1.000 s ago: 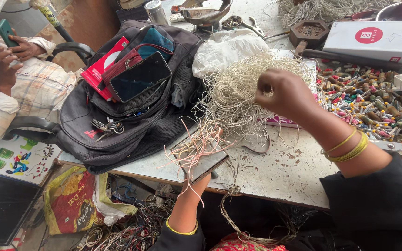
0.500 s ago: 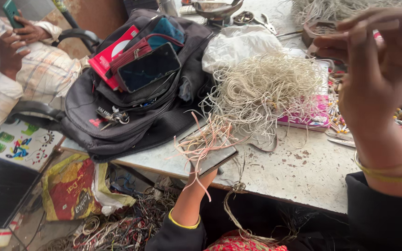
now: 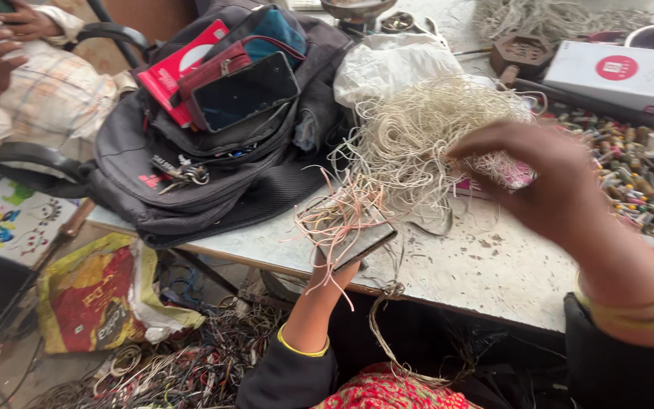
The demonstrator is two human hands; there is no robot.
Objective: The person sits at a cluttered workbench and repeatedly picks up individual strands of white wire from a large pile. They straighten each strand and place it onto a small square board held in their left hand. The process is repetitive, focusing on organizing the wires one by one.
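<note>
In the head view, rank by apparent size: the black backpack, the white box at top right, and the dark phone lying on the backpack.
1. black backpack, clearly largest.
2. white box, partly cut off by the frame's edge.
3. dark phone, smallest.

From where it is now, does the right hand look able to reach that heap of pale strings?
Probably yes: the right hand already hangs at the heap of pale strings, fingers curled toward it, nothing between them.

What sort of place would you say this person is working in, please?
Probably a small informal workshop for sorting wire and small parts: a heap of pale wire strands on a worn table, loose small components alongside, and tangled scrap cables on the floor.
</note>
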